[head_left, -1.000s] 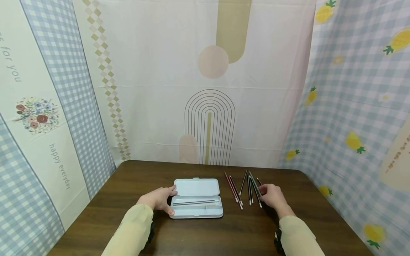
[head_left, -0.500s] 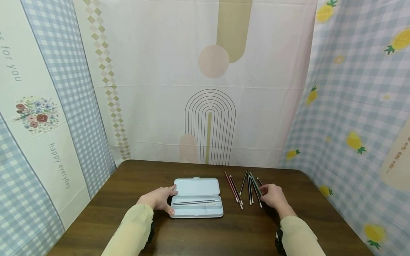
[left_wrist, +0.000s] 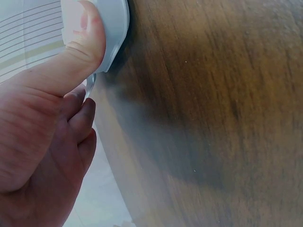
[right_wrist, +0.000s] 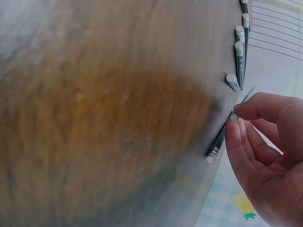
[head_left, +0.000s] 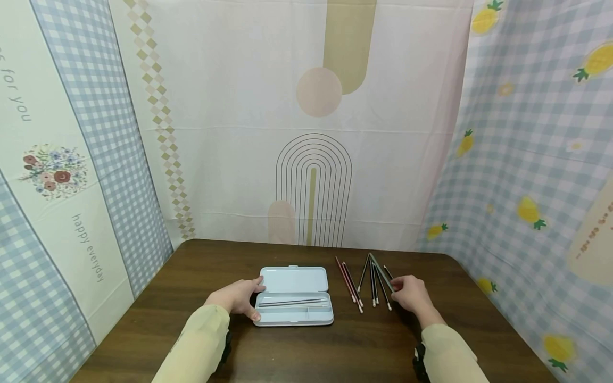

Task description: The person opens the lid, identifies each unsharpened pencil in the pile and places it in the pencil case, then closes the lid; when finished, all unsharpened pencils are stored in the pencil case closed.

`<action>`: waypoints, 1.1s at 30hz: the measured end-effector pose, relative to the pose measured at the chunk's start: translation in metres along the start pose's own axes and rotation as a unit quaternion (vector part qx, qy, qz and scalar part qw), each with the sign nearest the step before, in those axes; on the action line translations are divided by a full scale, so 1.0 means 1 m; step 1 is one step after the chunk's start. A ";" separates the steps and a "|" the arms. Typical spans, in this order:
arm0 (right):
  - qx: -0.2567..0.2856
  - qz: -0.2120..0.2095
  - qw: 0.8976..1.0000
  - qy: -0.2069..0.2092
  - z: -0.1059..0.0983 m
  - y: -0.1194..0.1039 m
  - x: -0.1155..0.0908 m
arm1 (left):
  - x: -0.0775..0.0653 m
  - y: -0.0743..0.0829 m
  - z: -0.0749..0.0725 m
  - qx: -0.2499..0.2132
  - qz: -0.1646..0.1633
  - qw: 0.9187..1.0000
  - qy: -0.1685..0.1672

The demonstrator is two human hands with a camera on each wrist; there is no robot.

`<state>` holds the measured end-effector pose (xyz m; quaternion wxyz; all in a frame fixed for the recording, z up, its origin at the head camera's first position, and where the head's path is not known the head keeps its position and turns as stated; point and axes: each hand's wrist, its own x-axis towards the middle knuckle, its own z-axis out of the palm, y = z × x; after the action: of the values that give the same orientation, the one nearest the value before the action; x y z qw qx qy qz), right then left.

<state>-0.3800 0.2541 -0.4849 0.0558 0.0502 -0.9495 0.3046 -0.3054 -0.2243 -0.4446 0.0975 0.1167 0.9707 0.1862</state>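
Note:
A white pencil case point(head_left: 268, 322) lies with its lid point(head_left: 294, 280) folded back, a few thin pencils point(head_left: 292, 304) in its long compartment. My left hand point(head_left: 237, 298) grips its left side, thumb over the front corner point(left_wrist: 116, 33) and fingers by the lid. To the right, my right hand point(head_left: 409, 293) pinches a grey-green pencil point(head_left: 381, 272) near its eraser end point(right_wrist: 233, 116), between thumb and index finger. That pencil slants away to the far left, over other pencils. A dark pencil point(right_wrist: 217, 146) lies just below the fingertips in the right wrist view.
Several loose pencils with white erasers lie between the case and my right hand, among them a red one point(head_left: 346, 279) and dark ones point(head_left: 374, 284). The brown wooden table point(head_left: 297, 356) ends at a hanging cloth point(head_left: 230, 159) behind, with checked cloths at both sides.
The grey-green pencil has swung its far end left, and its near end is now at my right fingertips, slightly farther right. My left hand and the case stay put.

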 end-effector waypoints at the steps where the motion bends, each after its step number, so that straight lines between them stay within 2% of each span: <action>1: 0.001 -0.001 1.000 0.001 0.000 0.000 0.000 | 0.000 0.000 0.000 0.001 0.000 1.000 0.001; 11: 0.014 0.006 1.000 0.003 0.000 -0.004 -0.002 | 0.000 -0.001 0.000 -0.001 0.002 1.000 0.002; 33: 0.022 -0.018 1.000 0.000 0.007 -0.005 -0.003 | -0.002 0.001 -0.001 0.001 0.004 1.000 -0.003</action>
<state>-0.3767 0.2466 -0.4878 0.0600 0.0680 -0.9416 0.3243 -0.3033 -0.2243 -0.4427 0.0994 0.1215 0.9700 0.1856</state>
